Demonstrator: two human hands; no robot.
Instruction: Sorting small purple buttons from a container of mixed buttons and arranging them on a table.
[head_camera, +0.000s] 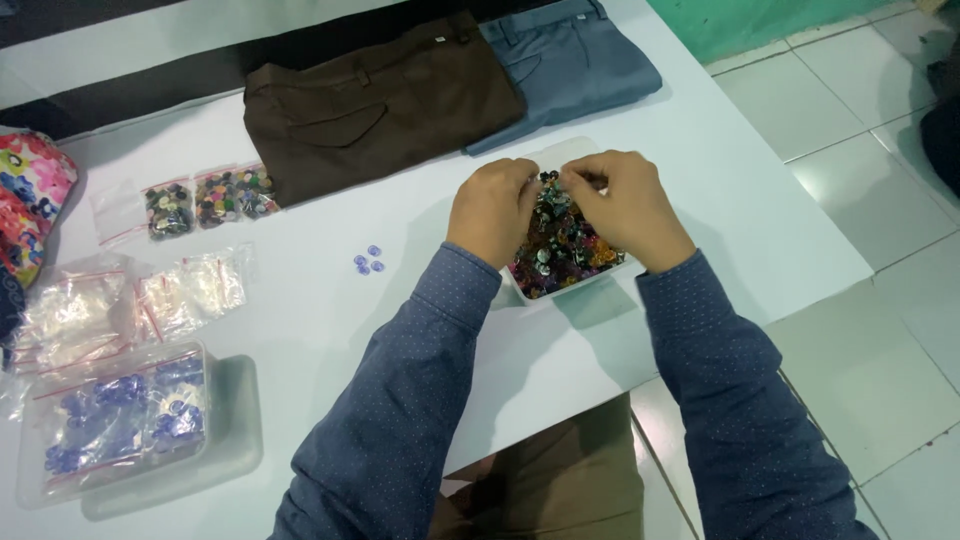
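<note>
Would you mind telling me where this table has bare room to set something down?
Bare patches: between the small purple buttons and the left hand, and the right corner past the right hand and blue trousers. The left side is crowded with small bags and a clear container.

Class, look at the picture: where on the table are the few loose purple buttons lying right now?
In the head view, the loose purple buttons lie on the white table, left of the left hand and the tray of mixed buttons, below the brown trousers.
</note>
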